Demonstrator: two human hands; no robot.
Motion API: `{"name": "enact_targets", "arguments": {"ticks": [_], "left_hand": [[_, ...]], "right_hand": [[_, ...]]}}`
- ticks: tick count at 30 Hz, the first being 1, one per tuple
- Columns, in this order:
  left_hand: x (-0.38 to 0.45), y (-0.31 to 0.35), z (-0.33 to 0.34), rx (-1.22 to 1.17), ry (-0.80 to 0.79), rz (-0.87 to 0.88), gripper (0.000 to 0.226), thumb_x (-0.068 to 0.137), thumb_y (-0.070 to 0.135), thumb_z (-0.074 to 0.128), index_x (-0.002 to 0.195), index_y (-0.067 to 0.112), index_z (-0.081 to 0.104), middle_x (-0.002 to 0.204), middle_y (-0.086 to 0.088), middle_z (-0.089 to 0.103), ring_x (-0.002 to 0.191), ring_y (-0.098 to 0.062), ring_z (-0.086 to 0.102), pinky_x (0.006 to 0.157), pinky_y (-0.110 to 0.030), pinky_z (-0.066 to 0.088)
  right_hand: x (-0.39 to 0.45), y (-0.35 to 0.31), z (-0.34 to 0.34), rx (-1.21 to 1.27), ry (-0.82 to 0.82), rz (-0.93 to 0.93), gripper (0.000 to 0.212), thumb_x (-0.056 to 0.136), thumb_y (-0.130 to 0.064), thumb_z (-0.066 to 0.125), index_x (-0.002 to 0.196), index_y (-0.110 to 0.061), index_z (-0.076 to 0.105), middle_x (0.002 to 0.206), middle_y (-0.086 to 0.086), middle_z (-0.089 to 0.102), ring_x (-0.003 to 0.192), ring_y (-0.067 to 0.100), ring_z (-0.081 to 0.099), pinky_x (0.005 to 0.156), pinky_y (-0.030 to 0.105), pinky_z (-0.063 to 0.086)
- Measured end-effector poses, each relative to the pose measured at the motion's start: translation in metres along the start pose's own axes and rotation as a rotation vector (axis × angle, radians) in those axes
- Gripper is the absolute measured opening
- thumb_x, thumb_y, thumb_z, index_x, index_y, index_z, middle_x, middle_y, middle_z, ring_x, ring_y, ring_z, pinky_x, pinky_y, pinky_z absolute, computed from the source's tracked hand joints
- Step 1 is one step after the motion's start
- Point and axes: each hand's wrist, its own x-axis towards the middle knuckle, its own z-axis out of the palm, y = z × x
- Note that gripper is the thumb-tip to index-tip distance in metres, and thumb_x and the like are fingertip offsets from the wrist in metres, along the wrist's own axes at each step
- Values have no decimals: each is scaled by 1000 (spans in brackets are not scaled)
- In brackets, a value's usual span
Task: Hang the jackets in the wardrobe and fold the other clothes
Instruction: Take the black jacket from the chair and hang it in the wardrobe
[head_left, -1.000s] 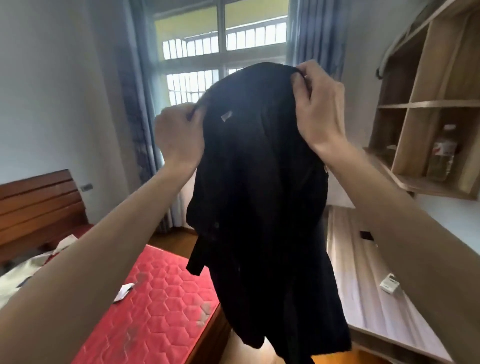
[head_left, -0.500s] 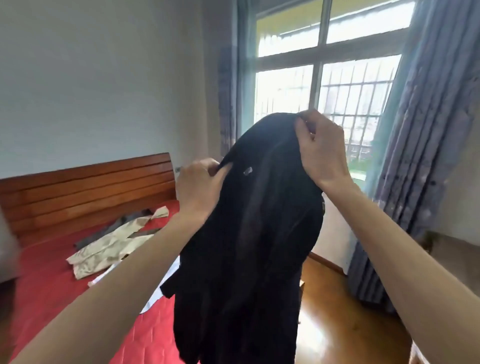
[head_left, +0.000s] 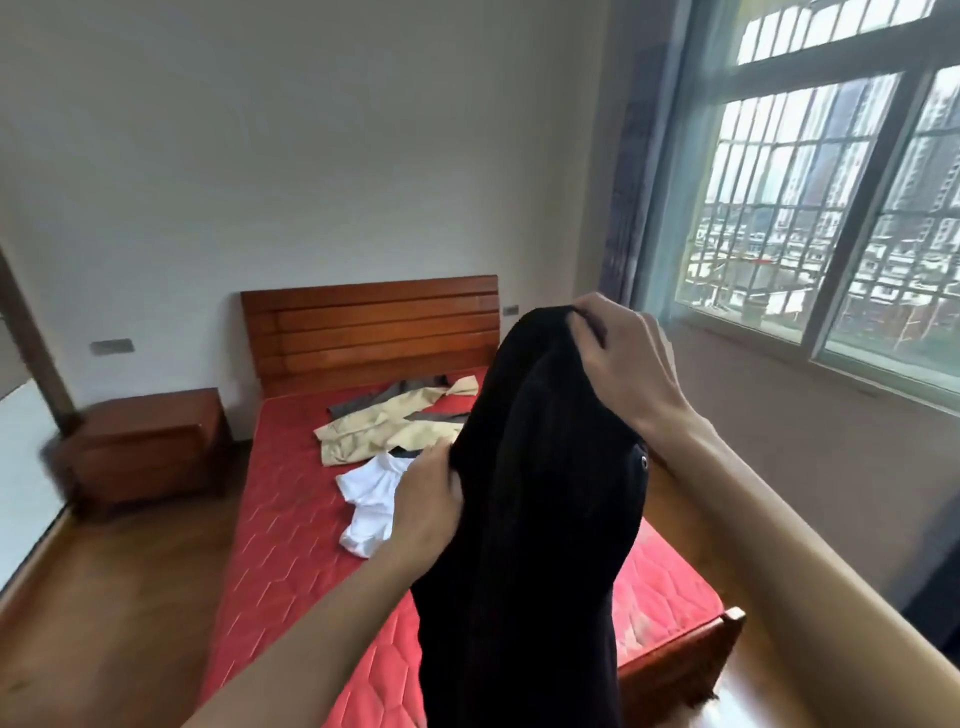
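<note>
Both hands hold a black garment (head_left: 540, 519) up in the air over the bed (head_left: 291, 545), so that it hangs free and its shape can be read. The right hand (head_left: 623, 364) is clamped on the top edge, fingers curled over a fold of cloth at the highest point; this carries most of the weight and lets the rest drop straight below it. The left hand (head_left: 431, 499) sits lower and to the left of the right, closed on the side edge of the cloth, likely to spread it or find a seam. A small round button or snap shows just below the right wrist, so this may be a jacket, though the dark cloth hides its cut. Beyond the left hand, on the bed, lie a beige garment (head_left: 384, 421) with a grey piece (head_left: 384, 397) partly under it, and nearer, just behind the left hand, a white shirt (head_left: 374, 499), crumpled and unfolded. They lie loose, seemingly waiting their turn. No wardrobe is in view, so I judge that the black piece is being sorted: hang it or fold it on the bed below.
</note>
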Motion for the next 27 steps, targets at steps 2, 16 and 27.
{"name": "enact_targets", "arguments": {"ticks": [2, 16, 27], "left_hand": [[1, -15, -10, -63, 12, -92, 13, 101, 1, 44, 90, 5, 51, 80, -6, 59, 75, -28, 56, 68, -36, 37], [-22, -56, -177, 217, 23, 173, 21, 102, 45, 59, 95, 26, 54, 71, 9, 66, 64, -13, 66, 61, -38, 54], [-62, -122, -335, 564, 467, 48, 23, 107, 34, 53, 92, 17, 53, 60, 10, 45, 56, -22, 41, 55, -32, 32]], "right_hand": [[-7, 4, 6, -6, -17, -53, 14, 107, -31, 53, 104, -26, 67, 79, -11, 67, 73, 22, 64, 72, 39, 53], [-13, -24, 69, 44, -14, -58, 15, 107, -36, 50, 100, -25, 57, 74, -6, 64, 67, 28, 55, 69, 37, 39], [-34, -146, 146, 46, -200, -574, 35, 98, -49, 65, 112, -17, 61, 70, 1, 70, 54, 30, 65, 56, 39, 57]]}}
